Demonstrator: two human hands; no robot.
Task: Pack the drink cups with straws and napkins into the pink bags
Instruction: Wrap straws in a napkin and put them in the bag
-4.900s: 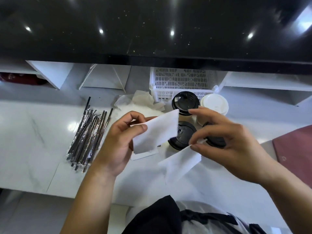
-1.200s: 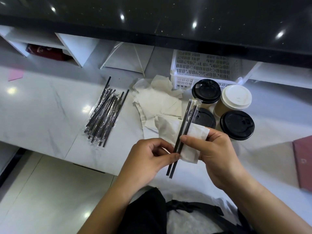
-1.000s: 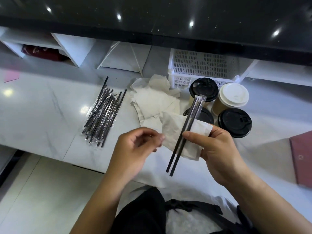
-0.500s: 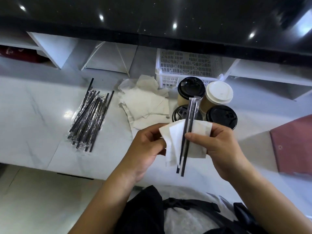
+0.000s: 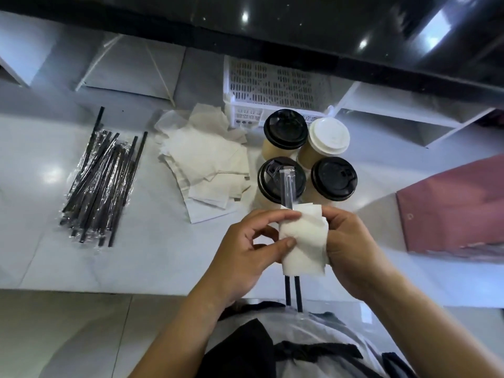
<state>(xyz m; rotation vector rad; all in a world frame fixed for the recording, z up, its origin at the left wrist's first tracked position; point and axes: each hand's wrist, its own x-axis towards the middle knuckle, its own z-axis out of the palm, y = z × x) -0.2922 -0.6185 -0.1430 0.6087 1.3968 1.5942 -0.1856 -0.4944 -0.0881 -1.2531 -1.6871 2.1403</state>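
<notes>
A white napkin (image 5: 304, 242) is wrapped around two black wrapped straws (image 5: 291, 290), whose ends stick out above and below it. My left hand (image 5: 245, 249) pinches the napkin's left side with thumb and fingers. On the right side my right hand (image 5: 351, 249) grips the same bundle. Just behind stand several lidded drink cups: three with black lids (image 5: 334, 178) and one with a white lid (image 5: 328, 136). A pink bag (image 5: 452, 208) lies flat at the right.
A pile of wrapped black straws (image 5: 101, 181) lies at the left of the white counter (image 5: 152, 257). Loose napkins (image 5: 204, 165) are heaped in the middle. A white slotted basket (image 5: 272, 85) stands behind the cups, under a dark ledge.
The napkin, half open behind the straws half a second ago, is now folded round them. Both hands have closed in on the bundle.
</notes>
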